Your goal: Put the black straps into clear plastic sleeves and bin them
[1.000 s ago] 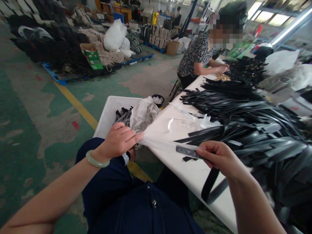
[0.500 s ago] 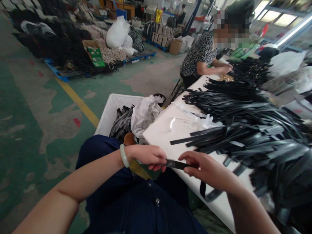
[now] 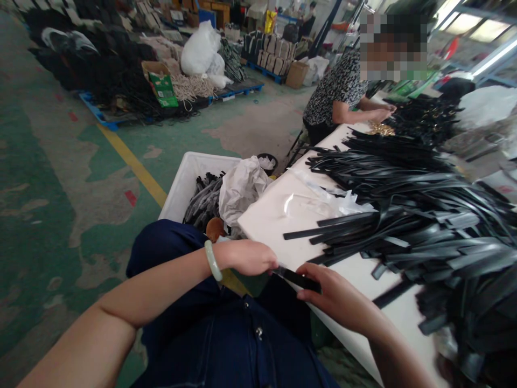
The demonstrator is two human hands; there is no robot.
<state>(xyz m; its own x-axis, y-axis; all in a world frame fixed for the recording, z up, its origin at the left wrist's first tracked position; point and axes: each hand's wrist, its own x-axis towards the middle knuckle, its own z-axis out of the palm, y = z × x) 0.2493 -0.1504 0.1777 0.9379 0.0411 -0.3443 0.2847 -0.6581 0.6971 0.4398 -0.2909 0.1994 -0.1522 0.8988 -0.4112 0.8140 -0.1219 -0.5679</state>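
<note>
The left hand [image 3: 246, 257] and right hand [image 3: 335, 296] pinch one black strip [image 3: 297, 278] at the bench's [image 3: 264, 218] near edge, a large heap of strips [image 3: 407, 188] covers its right side, and seemingly similar pieces [image 3: 204, 200] lie in the crate [image 3: 176, 180] by its left corner.

The single view looks from the head of the person, forward and down over the dark blue denim clothes [image 3: 230, 345], which are nearest to the camera. The left hand [image 3: 246, 257] and the right hand [image 3: 329, 293], with a narrow flat black strip [image 3: 299, 279], are close, below the middle. The long white-topped table [image 3: 270, 213] goes away diagonally, and the blue flat pallet [image 3: 98, 112] is far, at upper left.
</note>
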